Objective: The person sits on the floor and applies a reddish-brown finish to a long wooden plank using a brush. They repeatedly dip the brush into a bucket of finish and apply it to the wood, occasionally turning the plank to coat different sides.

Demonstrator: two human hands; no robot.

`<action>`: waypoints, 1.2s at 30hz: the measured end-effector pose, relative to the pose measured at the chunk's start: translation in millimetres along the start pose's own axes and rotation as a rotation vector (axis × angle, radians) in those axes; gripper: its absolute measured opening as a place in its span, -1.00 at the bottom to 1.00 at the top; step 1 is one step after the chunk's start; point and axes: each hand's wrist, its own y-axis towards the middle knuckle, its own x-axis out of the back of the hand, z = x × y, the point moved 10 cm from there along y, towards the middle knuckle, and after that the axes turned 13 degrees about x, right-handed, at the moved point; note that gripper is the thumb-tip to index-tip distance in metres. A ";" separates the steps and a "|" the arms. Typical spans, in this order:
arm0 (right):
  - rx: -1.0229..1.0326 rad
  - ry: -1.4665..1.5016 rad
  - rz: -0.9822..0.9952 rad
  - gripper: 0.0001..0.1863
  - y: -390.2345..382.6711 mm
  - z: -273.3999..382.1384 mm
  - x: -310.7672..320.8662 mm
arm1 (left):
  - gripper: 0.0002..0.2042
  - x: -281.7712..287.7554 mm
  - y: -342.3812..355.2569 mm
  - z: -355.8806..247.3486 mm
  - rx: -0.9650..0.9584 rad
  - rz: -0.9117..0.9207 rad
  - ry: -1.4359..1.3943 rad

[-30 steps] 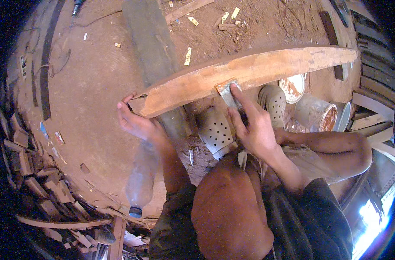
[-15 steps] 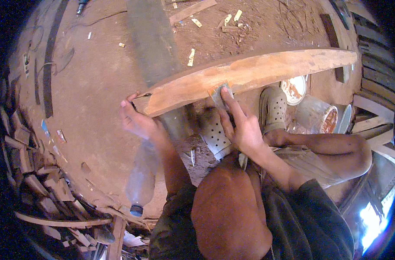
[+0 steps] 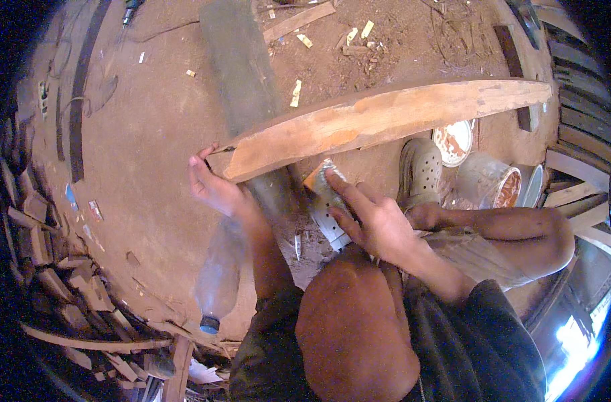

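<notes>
A long, curved piece of wood (image 3: 359, 126), pale orange with patchy smears on its face, lies across in front of me. At its left end my left hand (image 3: 215, 184) grips it, fingers curled around the tip. My right hand (image 3: 379, 224) pinches a small flat grey piece with an orange edge (image 3: 322, 175), index finger pressed along it; its exact kind is unclear. That hand is just below the wood, apart from it, over my shoe (image 3: 331, 224).
A dark board (image 3: 235, 67) lies on the ground beneath the wood's left part. To the right are an open tub (image 3: 453, 144) with orange-brown paste and a tipped bucket (image 3: 480, 175). A plastic bottle (image 3: 220, 281) lies at left, near stacked wood offcuts (image 3: 71, 288).
My right hand has drawn the flat grey piece off the wood's face, down and left towards me. My left hand stays at the wood's left end.
</notes>
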 end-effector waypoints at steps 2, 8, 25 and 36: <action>0.019 -0.048 0.141 -0.36 17.0 17.3 12.8 | -0.65 -4.6 -2.9 2.3 0.030 0.007 -0.013; 0.094 -0.320 0.510 -0.34 56.6 27.3 17.5 | -0.61 0.9 2.2 1.1 -0.040 0.007 0.096; 0.103 -0.464 0.120 -0.43 3.6 -44.9 144.3 | -0.59 1.3 1.9 -6.9 -0.107 0.007 0.152; -0.122 0.062 -0.277 -0.51 -65.7 -59.1 66.3 | -0.59 -0.6 2.1 1.4 -0.051 0.015 0.100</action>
